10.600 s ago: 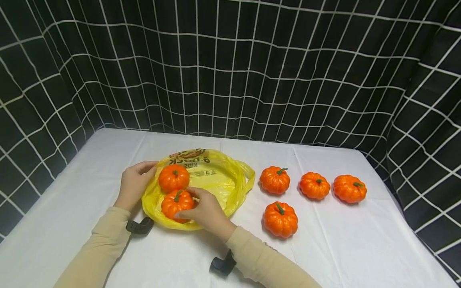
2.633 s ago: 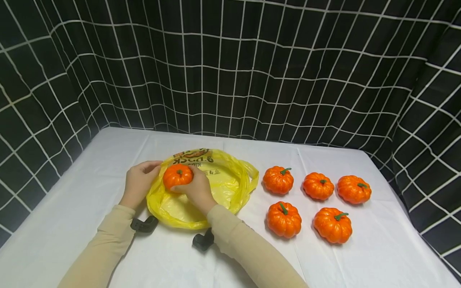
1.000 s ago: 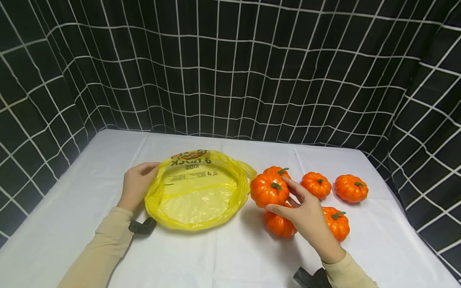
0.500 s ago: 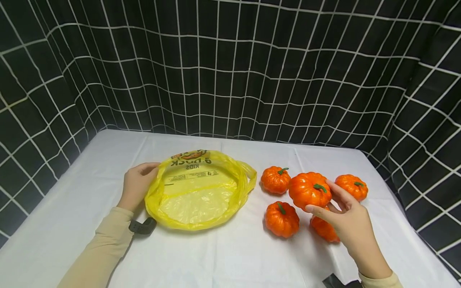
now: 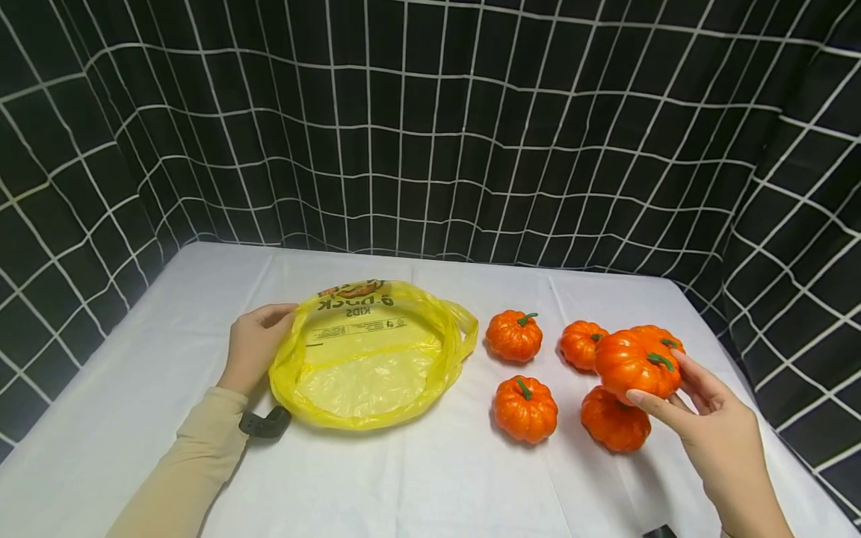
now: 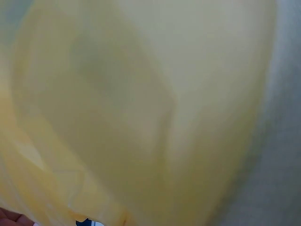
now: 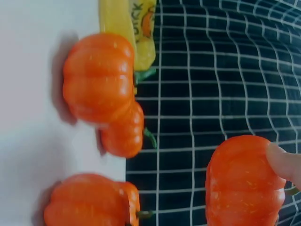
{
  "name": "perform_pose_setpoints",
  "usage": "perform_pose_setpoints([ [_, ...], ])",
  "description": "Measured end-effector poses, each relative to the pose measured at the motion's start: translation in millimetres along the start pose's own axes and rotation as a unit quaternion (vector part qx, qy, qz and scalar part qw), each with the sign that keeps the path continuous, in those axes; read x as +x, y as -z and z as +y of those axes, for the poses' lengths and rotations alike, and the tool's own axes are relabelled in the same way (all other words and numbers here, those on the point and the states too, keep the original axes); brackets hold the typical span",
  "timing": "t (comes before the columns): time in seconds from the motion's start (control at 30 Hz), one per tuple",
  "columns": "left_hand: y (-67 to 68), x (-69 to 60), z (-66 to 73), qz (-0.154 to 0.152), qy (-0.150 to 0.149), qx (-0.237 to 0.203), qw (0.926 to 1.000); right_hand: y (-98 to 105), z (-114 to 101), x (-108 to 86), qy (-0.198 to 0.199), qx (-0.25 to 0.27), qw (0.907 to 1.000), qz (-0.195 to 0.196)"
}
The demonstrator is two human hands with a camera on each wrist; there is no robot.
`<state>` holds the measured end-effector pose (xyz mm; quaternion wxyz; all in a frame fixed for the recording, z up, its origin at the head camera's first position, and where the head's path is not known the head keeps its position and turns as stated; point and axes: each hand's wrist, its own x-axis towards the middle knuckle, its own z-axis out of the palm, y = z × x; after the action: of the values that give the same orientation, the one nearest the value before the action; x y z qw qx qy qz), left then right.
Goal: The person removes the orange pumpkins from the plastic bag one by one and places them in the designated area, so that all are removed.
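A yellow plastic bag (image 5: 370,381) lies with its mouth spread wide, and no pumpkin shows inside. My left hand (image 5: 258,347) holds the bag's left rim; its fingertips are hidden behind the plastic. In the left wrist view the yellow plastic (image 6: 141,117) fills most of the picture, blurred. Far to the right, my right hand (image 5: 729,437) grips a small orange pumpkin (image 5: 632,365) with a green stem, raised above the table. In the right wrist view the thumb (image 7: 284,162) presses on this pumpkin (image 7: 242,188). Below it in the head view sits another pumpkin (image 5: 615,422).
More pumpkins rest on the white-covered table (image 5: 430,478): a back-left one (image 5: 513,338), a front-left one (image 5: 525,411), a back-middle one (image 5: 580,345) and a partly covered one (image 5: 662,334) behind the held pumpkin. A black grid-patterned curtain (image 5: 430,134) surrounds the table.
Two pumpkins were in the bag, then one. My right hand has lifted that last one out and carried it right, over the others. My left hand has stayed at the rim.
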<state>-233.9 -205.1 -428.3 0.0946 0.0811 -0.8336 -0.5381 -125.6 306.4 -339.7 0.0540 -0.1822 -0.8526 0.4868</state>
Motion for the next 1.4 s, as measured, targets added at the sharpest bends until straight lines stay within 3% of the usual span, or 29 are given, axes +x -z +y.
perform_pose_setpoints([
  [0.2,-1.1,-0.5,1.0,-0.003,-0.002,0.001,1.0000,15.0,6.4,2.7,-0.036,-0.009,0.9984,0.042],
  [0.4,0.2,-1.8,3.0,-0.003,0.000,0.004,1.0000,25.8,18.9,9.0,-0.048,0.008,0.9968,0.064],
  [0.9,1.4,-4.0,6.1,-0.005,0.006,-0.003,1.0000,39.0,53.4,40.9,-0.142,0.002,0.9870,0.077],
  [1.1,1.6,-3.5,5.5,-0.008,0.004,-0.008,0.9999,41.9,74.5,49.4,-0.151,0.014,0.9856,0.074],
  [1.4,0.7,-2.8,3.2,-0.001,0.001,-0.005,1.0000,40.0,91.4,57.9,-0.163,-0.006,0.9844,0.066],
])
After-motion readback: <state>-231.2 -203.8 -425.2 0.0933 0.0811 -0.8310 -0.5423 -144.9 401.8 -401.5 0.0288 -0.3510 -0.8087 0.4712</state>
